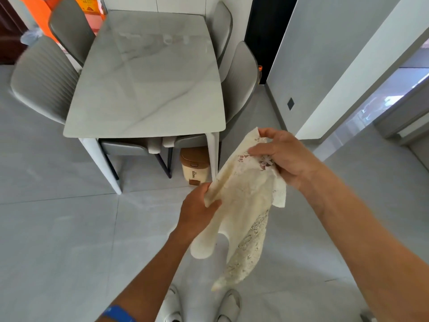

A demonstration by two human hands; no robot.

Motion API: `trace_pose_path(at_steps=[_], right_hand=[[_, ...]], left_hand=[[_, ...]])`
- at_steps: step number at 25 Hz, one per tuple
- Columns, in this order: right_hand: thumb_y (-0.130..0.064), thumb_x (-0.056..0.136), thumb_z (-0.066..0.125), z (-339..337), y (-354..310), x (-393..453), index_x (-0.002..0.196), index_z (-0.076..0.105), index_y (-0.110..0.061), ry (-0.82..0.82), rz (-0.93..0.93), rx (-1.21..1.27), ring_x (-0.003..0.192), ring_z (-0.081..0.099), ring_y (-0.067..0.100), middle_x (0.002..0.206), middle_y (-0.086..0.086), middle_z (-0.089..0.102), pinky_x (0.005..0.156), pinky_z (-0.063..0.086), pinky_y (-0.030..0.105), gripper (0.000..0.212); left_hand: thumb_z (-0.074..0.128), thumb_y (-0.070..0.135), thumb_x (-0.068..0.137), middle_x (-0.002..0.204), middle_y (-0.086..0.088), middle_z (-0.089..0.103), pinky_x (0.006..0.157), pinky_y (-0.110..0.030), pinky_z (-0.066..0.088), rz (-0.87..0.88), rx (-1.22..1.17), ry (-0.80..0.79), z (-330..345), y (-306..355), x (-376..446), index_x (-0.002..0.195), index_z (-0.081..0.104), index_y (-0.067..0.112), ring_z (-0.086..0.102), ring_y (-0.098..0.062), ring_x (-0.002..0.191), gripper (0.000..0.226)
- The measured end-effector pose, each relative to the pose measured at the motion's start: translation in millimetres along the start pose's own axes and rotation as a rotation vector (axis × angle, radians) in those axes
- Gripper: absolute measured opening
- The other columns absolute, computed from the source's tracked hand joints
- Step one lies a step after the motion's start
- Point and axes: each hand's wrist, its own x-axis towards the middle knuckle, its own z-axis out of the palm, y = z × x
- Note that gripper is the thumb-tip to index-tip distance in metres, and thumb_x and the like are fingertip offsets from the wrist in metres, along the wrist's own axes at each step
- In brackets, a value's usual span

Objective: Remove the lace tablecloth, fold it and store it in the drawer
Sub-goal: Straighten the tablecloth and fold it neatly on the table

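Closest to us are our own forearms, the left one with a blue wristband (pixel 118 313), and below them a pair of white slippers (pixel 202 306) on the pale grey tiled floor (pixel 58 240). We're standing back from the table, presumably so the cloth has room to hang free while we fold it.

The cream lace tablecloth with its openwork flower pattern (pixel 246 205) is already off the table and up in the air between our hands, bunched into a long strip. Our right hand (pixel 285 156) is up high, fingers curled and pinching the top edge, with the lace draped over the fingers. Our left hand (pixel 197 212) sits lower and to the side, thumb and fingers closed on a fold of the fabric. High and low like that looks like a way to pull the cloth taut and find the edges. The tail end dangles down toward the slippers.

The grey-veined white marble-look table (pixel 148 84) stands bare of its cloth, with grey padded chairs (pixel 44 77) tucked around it and a small cream-and-brown bin (pixel 195 167) underneath, by the table leg.

So by our reckoning the removal is done and the folding is only half sorted; it's still pretty scrunched. No drawer in sight from here, so can't tell where that is.
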Motion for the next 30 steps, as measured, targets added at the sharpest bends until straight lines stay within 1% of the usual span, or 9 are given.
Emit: trace_pose_path(at_steps=[6,12,16,19,22,23,26,28,30], right_hand=[[0.006,0.085,0.061,-37,-4,-24,0.112,0.062,-0.008,-0.011,-0.030,0.323,0.087,0.071,0.032,0.094,0.017,0.073,0.085,0.058,0.048,0.030],[0.004,0.085,0.060,-64,-4,-46,0.120,0.060,-0.002,-0.043,-0.024,0.297,0.094,0.068,0.035,0.102,0.021,0.069,0.091,0.055,0.050,0.035],[0.004,0.083,0.061,-110,5,-40,0.119,0.061,0.005,0.145,-0.074,0.251,0.096,0.067,0.037,0.107,0.024,0.068,0.085,0.058,0.045,0.037],[-0.003,0.083,0.065,-149,28,-21,0.115,0.061,0.008,0.472,-0.018,-0.099,0.100,0.067,0.039,0.109,0.027,0.068,0.089,0.054,0.045,0.034],[-0.027,0.086,0.064,-168,61,-11,0.124,0.052,-0.003,0.727,0.120,-0.950,0.114,0.057,0.041,0.122,0.021,0.063,0.090,0.046,0.045,0.046],[-0.032,0.085,0.063,-158,70,-10,0.131,0.047,-0.011,0.668,0.017,-1.096,0.119,0.052,0.038,0.129,0.014,0.059,0.094,0.042,0.047,0.053],[-0.042,0.083,0.066,-91,94,6,0.145,0.031,-0.029,0.069,-0.364,-1.186,0.134,0.040,0.026,0.146,-0.001,0.047,0.107,0.031,0.045,0.073],[-0.036,0.086,0.067,-41,105,19,0.136,0.045,-0.020,-0.046,-0.567,-1.160,0.115,0.055,0.026,0.123,0.003,0.063,0.096,0.039,0.039,0.056],[-0.025,0.091,0.066,-14,99,27,0.100,0.061,-0.014,0.045,-0.657,-0.900,0.074,0.061,0.021,0.080,-0.003,0.066,0.068,0.043,0.033,0.015]], left_hand=[[0.087,0.036,0.065,0.122,0.015,0.041,0.083,-0.017,0.039,-0.003,-0.078,0.079,40,-10,10,0.128,0.044,0.029,0.044,-0.007,0.108,0.077],[0.069,0.023,0.089,0.108,-0.003,0.068,0.079,-0.023,0.039,-0.055,-0.114,0.095,74,6,26,0.105,0.069,0.014,0.062,-0.020,0.101,0.018],[0.064,0.030,0.092,0.081,0.006,0.064,0.068,-0.026,0.042,0.009,-0.152,0.065,46,6,38,0.080,0.061,0.023,0.059,-0.008,0.076,0.015],[0.063,0.030,0.092,0.073,0.008,0.059,0.061,-0.024,0.042,0.078,-0.141,0.135,16,9,41,0.074,0.051,0.028,0.053,-0.002,0.064,0.021],[0.058,0.030,0.094,0.073,0.007,0.059,0.059,-0.022,0.041,0.221,-0.027,0.124,-6,27,43,0.082,0.053,0.024,0.054,-0.006,0.069,0.015],[0.057,0.031,0.095,0.072,0.007,0.058,0.058,-0.020,0.041,0.280,0.009,0.102,-10,38,41,0.083,0.052,0.023,0.053,-0.007,0.069,0.015],[0.053,0.033,0.097,0.071,0.013,0.056,0.059,-0.015,0.038,0.458,0.085,-0.003,-11,77,32,0.084,0.049,0.029,0.053,-0.003,0.068,0.014],[0.053,0.036,0.096,0.071,0.016,0.056,0.058,-0.015,0.038,0.548,0.072,-0.029,-14,99,27,0.085,0.047,0.037,0.054,-0.004,0.068,0.013],[0.058,0.040,0.090,0.074,0.016,0.059,0.058,-0.016,0.041,0.559,-0.020,-0.004,-27,103,24,0.085,0.049,0.039,0.056,-0.008,0.069,0.011]])
